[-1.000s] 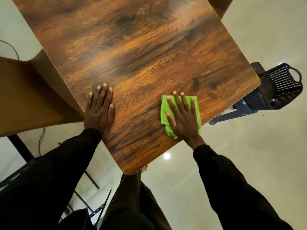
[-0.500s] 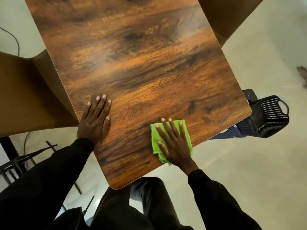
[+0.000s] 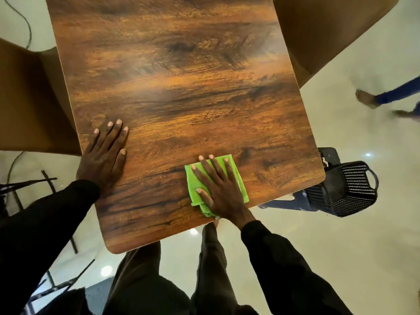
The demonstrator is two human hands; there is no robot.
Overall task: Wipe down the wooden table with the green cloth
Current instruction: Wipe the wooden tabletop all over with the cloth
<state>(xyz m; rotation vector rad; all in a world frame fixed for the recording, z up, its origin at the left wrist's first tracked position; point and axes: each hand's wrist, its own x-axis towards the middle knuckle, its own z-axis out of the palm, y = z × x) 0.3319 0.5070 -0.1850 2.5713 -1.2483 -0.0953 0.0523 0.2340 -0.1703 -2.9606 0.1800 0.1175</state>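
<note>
Green cloth (image 3: 236, 178) under right hand (image 3: 218, 189) fingers (image 3: 205, 165), on wooden table (image 3: 177, 87)

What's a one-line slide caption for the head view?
Right hand presses folded green cloth flat near wooden table edge; left hand braces flat.

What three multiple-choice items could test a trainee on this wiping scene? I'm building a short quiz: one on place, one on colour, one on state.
1. Where does the green cloth lie?
A. near the table's near right edge
B. at the far left corner
C. on the floor

2. What colour are the sleeves?
A. white
B. black
C. red

3. How is the left hand set?
A. clenched around the cloth
B. lifted off the table
C. flat on the wooden table

Answers: 1 A, the cloth sits under the right hand by that edge; 2 B, both sleeves look black; 3 C, its fingers are spread on bare wood.
</note>
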